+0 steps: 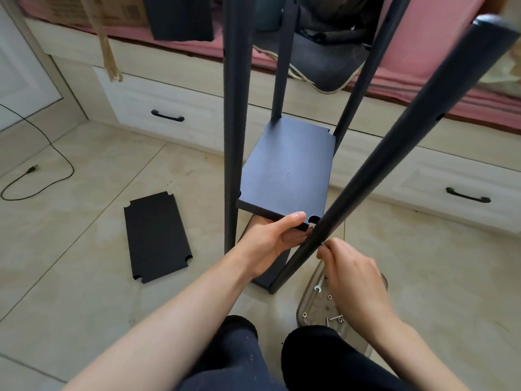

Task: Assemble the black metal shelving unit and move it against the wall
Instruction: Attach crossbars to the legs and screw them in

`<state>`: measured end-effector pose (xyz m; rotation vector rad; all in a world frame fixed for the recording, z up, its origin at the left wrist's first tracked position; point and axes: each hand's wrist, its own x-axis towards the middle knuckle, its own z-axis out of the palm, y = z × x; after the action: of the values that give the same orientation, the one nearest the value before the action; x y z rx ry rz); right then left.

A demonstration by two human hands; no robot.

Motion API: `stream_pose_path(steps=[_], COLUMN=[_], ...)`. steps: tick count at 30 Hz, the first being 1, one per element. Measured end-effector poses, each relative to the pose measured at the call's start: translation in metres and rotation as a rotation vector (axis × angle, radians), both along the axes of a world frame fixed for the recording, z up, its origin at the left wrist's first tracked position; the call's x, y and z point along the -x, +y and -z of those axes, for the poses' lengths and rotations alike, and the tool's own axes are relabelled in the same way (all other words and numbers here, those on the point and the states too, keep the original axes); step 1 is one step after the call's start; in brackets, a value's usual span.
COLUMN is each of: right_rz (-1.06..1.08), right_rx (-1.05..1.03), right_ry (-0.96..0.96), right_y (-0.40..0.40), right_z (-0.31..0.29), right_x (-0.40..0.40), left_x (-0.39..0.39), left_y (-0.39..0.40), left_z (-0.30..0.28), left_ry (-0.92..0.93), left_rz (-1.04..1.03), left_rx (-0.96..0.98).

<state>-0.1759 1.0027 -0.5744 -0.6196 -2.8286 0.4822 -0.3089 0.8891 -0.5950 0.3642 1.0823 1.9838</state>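
The black shelving unit stands on the tiled floor with several upright posts. A black shelf panel (pixel 287 170) sits between the posts above the floor. My left hand (pixel 270 241) grips the panel's near edge, thumb on top, beside a corner notch. The near right post (pixel 394 142) leans towards me. My right hand (pixel 352 272) pinches a small silver screw against that post, just below the panel's corner. A second loose panel (pixel 155 235) lies flat on the floor to the left. Another panel at the unit's base is mostly hidden by my left hand.
A grey tray (pixel 303 309) with screws and a small wrench lies on the floor under my right wrist. White drawers (pixel 166 108) under a pink-covered bed run behind. A black cable (pixel 56 153) trails at left. My dark-trousered knees are at the bottom.
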Motion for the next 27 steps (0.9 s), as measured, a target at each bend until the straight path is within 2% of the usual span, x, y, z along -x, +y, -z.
stream_pose_path(steps=[11,18,23,27], right_rz=[-0.145,-0.216,-0.149,-0.100], right_rx=[-0.017,0.199,0.381,0.545], right_ry=[-0.057,0.048,0.178,0.105], right_y=[0.011,0.026,0.040,0.051], right_z=[-0.011,-0.008,-0.010,-0.015], right_x=[0.008,0.015,0.019,0.032], left_x=[-0.003,-0.005,-0.006,-0.007], left_y=[-0.002,-0.001,-0.002,-0.002], left_z=[0.003,0.003,0.002,0.000], left_ry=[0.009,-0.002,0.003,0.024], left_rz=[-0.034,-0.036,-0.015,-0.012], left_rx=[0.012,-0.006,-0.011,-0.009])
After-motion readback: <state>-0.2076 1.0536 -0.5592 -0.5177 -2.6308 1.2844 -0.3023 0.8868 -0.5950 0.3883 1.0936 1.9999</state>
